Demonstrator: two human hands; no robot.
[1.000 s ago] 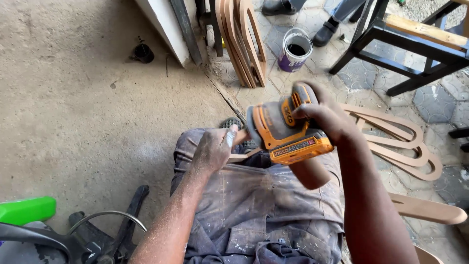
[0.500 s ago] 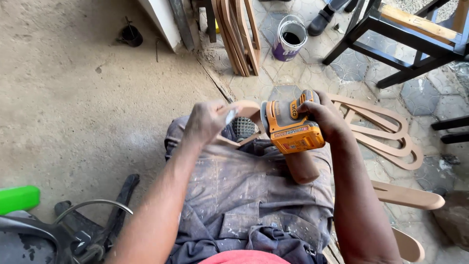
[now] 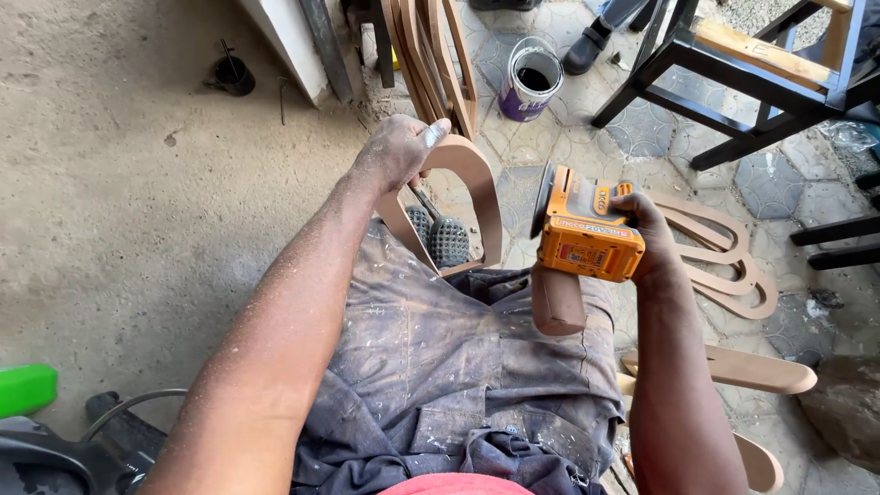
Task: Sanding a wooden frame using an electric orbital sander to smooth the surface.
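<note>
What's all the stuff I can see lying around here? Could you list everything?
Arched wooden piece: one, tan, upright on the lap, top held by the left hand.
Sander: one, orange, in the right hand, lifted off the wood.
Curved wooden pieces: several, tan, flat on the paving at right.
Leaning wooden pieces: a few, tan, against the wall at top.
Paint can: one, purple and white, open, on the paving.
Chair frame: one, black, top right.
Small pot: one, black, on the concrete.
Green object: one, lower left.
Left hand: dusty.
Right hand: dusty.
</note>
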